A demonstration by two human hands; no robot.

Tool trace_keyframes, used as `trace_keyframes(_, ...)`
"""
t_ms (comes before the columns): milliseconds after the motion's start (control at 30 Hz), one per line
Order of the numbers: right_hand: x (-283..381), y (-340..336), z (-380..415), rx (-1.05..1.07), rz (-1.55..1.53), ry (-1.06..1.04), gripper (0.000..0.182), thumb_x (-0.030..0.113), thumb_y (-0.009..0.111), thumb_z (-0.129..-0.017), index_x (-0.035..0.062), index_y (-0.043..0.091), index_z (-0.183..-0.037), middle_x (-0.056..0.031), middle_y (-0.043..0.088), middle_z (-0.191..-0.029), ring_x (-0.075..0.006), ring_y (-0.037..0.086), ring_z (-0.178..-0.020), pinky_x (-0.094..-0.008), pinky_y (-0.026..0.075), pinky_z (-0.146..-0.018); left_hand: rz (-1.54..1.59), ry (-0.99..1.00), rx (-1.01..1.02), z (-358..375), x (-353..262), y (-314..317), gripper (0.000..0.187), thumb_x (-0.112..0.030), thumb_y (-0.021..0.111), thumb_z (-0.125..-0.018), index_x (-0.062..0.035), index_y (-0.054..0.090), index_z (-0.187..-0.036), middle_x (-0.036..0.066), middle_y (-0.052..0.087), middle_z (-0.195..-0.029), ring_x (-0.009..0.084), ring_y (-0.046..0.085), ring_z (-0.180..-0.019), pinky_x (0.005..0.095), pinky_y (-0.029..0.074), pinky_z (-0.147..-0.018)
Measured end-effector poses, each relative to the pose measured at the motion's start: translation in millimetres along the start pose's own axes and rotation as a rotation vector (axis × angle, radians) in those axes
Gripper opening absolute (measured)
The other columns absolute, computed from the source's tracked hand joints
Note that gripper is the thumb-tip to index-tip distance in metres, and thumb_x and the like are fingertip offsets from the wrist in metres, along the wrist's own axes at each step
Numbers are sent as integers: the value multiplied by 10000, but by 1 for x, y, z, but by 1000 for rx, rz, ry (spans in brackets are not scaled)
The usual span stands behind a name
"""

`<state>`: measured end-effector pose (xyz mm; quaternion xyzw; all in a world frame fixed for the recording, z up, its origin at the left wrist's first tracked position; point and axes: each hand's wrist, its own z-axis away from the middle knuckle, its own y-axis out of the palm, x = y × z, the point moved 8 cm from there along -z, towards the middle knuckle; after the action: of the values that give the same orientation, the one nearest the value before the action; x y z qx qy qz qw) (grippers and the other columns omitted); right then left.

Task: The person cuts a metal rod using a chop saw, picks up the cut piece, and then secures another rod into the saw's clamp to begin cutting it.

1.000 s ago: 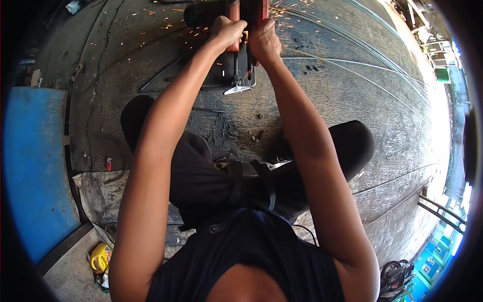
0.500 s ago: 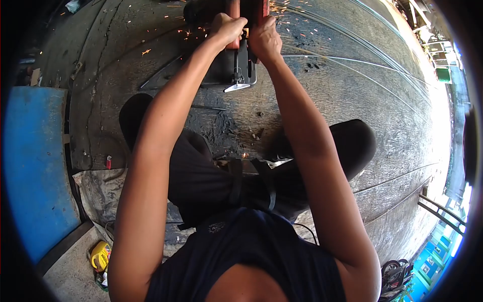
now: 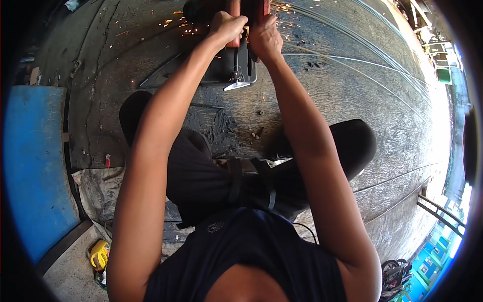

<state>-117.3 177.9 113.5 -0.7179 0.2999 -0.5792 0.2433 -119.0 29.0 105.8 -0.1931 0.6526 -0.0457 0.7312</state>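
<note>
A cut-off saw with red parts and a dark base [image 3: 215,76] stands on the floor at the top of the view, its upper part cut off by the frame edge. My left hand [image 3: 227,27] is closed round its upright red handle [image 3: 233,42]. Beside it, my right hand [image 3: 265,38] is closed on a second red part [image 3: 263,9] of the saw; the fingers are partly hidden. Orange sparks [image 3: 189,31] fly out on both sides of the machine. Low on its front sits a pale metal crank [image 3: 236,86]. The blade and the workpiece are hidden.
Long thin metal rods [image 3: 352,61] stretch across the dark, worn floor to the right. A blue panel [image 3: 37,166] stands at the left, with a yellow tape measure [image 3: 100,254] below it. A small red object [image 3: 107,161] lies near my left knee.
Both hands keep their grip on the saw with hardly any movement. The sparks have a different pattern, and the view has shifted very slightly.
</note>
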Motion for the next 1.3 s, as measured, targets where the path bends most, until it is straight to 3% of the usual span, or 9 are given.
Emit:
trace_keyframes(233, -1, 1, 0, -6, -13, -22, 300, 250, 459, -934, 12, 368, -1094, -300, 561, -1064, -485, 600, -936, -531, 476, -798, -17, 2, -7, 1, -2, -1, 343, -271, 620, -760, 4, 639, -557, 105, 636, -550, 182, 645, -505, 321, 531, -518)
trace_keyframes(300, -3, 4, 0, 4, -21, -13, 300, 251, 461, -933, 14, 369, -1094, -299, 559, -1066, -484, 601, -933, -531, 475, -795, -25, -38, 32, 5, -3, 1, 301, -239, 654, -802, 45, 641, -705, 100, 637, -624, 149, 617, -526, 298, 517, -501)
trace_keyframes(433, -2, 2, 0, -33, -32, -36, 295, 251, 463, -932, 19, 373, -1092, -295, 564, -1034, -484, 608, -901, -537, 478, -777, 2, -51, 45, 4, 0, 3, 302, -239, 651, -801, 44, 643, -697, 101, 640, -625, 146, 621, -533, 297, 519, -508)
trace_keyframes(500, -2, 3, 1, -24, -47, -23, 292, 250, 462, -932, 20, 374, -1090, -296, 566, -1020, -484, 609, -892, -538, 480, -770, -20, 29, -3, 1, -1, 1, 348, -281, 616, -755, 11, 648, -570, 116, 640, -551, 183, 650, -516, 326, 525, -522)
trace_keyframes(1033, -2, 4, 2, -35, -11, -54, 303, 272, 457, -948, 11, 370, -1077, -305, 568, -1012, -491, 609, -890, -544, 484, -769, -16, 6, -1, 1, 3, 1, 346, -277, 623, -755, 14, 644, -570, 112, 633, -542, 181, 645, -513, 335, 515, -512)
trace_keyframes(1100, 0, 3, 2, -41, 7, -61, 306, 273, 458, -949, 8, 371, -1074, -305, 564, -1018, -492, 609, -892, -544, 485, -770, -40, -37, 24, 4, 2, 2, 289, -238, 654, -801, 24, 641, -679, 93, 636, -613, 142, 611, -517, 292, 512, -505)
trace_keyframes(1300, -2, 4, 2, -15, 27, -44, 316, 272, 459, -950, -1, 362, -1077, -300, 562, -1035, -495, 608, -905, -541, 487, -784, -12, -21, 28, 9, -3, 1, 290, -243, 653, -804, 21, 644, -685, 95, 639, -616, 139, 613, -520, 289, 513, -505)
